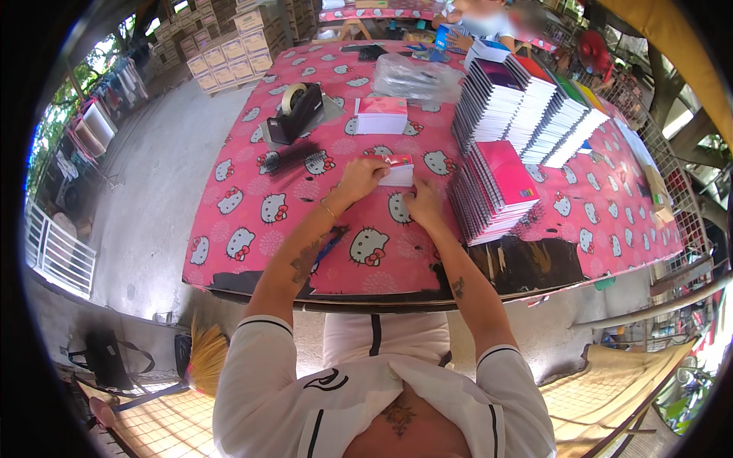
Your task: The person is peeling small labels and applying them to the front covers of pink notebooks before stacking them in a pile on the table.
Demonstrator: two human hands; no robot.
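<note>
A small stack of white paper sheets with a red and pink top (397, 176) lies on the pink table in front of me. My left hand (362, 180) is closed on its left side, fingertips over the top sheet. At the lower right corner, my right hand (424, 202) has its bent fingers against the edge. Beyond them sits a thicker paper stack with a red top (381, 118). A heap of loose black spiral binding wires (294, 163) is left of my left hand. Right of my right hand stands a pile of pink spiral notebooks (500, 187).
A black tape dispenser (298, 114) stands at the far left of the table, near clear plastic bags (416, 78). Tall piles of spiral notebooks (527, 107) rise at the right. A blue pen (330, 246) lies by my left forearm. Another person (489, 23) is at the far end.
</note>
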